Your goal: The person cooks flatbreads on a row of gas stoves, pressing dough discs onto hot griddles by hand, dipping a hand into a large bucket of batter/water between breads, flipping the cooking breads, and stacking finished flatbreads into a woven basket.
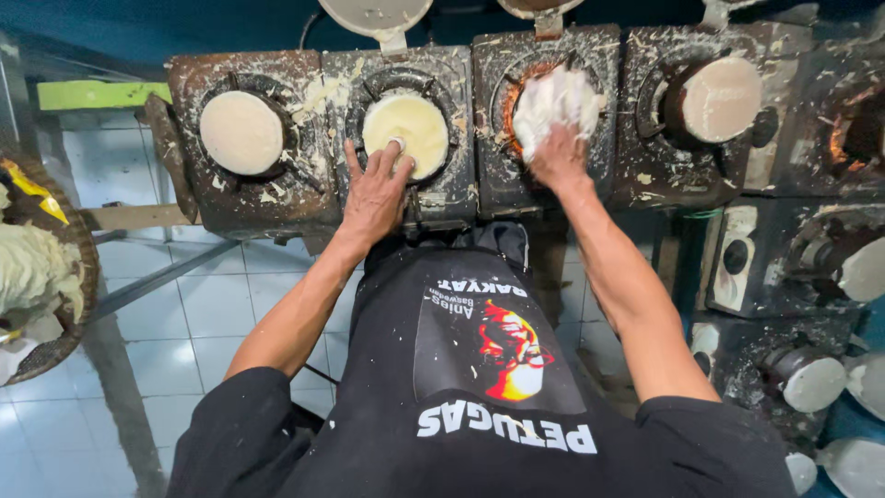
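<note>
A row of dark, batter-crusted round griddle moulds [479,198] stands in front of me. My left hand [373,194] rests on the rim of the second mould, its fingertips touching a pale yellow round of batter [410,124]. My right hand [556,155] grips a white crumpled cloth [556,101] and presses it into the third mould, whose orange rim shows around the cloth. The first mould holds a white round disc [241,133]. The fourth mould carries a tilted round lid [719,98].
Open hinged lids [376,17] stand up behind the moulds. More lidded moulds [811,378] fill the right side. A woven basket [55,277] with pale dough sits at the left, over a light tiled floor [212,304]. A green board [92,92] lies at the back left.
</note>
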{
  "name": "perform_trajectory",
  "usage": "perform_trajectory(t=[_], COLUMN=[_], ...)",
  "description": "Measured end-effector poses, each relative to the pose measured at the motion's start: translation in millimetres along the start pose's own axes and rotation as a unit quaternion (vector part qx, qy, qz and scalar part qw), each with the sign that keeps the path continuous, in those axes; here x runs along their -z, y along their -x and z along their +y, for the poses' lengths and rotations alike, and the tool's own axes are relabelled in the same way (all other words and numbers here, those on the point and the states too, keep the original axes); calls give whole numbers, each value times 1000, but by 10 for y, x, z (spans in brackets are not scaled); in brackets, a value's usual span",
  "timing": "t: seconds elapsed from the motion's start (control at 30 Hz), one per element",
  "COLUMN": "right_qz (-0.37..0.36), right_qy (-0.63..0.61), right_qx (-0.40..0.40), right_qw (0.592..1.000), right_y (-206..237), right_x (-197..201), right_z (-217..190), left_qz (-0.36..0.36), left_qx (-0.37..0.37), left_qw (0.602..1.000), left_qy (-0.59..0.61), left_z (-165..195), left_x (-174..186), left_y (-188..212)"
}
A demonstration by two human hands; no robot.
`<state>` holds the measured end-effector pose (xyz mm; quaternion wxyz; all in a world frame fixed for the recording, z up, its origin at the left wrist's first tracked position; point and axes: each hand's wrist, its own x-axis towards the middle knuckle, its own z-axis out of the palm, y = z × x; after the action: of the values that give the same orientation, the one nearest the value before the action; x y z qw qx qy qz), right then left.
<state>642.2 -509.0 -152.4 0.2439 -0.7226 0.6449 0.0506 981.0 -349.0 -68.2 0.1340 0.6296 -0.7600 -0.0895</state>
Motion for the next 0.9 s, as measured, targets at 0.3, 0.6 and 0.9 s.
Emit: perform_trajectory(t=[0.3, 0.6, 0.9], right_qz=[-69, 106, 157], right_qy=[47, -160, 15], right_qx=[-16, 284, 348], right_qw=[996, 939, 924], right_y=[-128, 56, -425], right_x=[433, 580, 500], right_z=[-122, -147, -22], left_qz=[-6, -70, 42], left_qx=[76, 146, 224], left_qw=[995, 982, 973], left_qy=[69, 96, -18], left_z=[-91, 222, 845], left_x=[-6, 105, -330], left_y=[-173, -280, -696])
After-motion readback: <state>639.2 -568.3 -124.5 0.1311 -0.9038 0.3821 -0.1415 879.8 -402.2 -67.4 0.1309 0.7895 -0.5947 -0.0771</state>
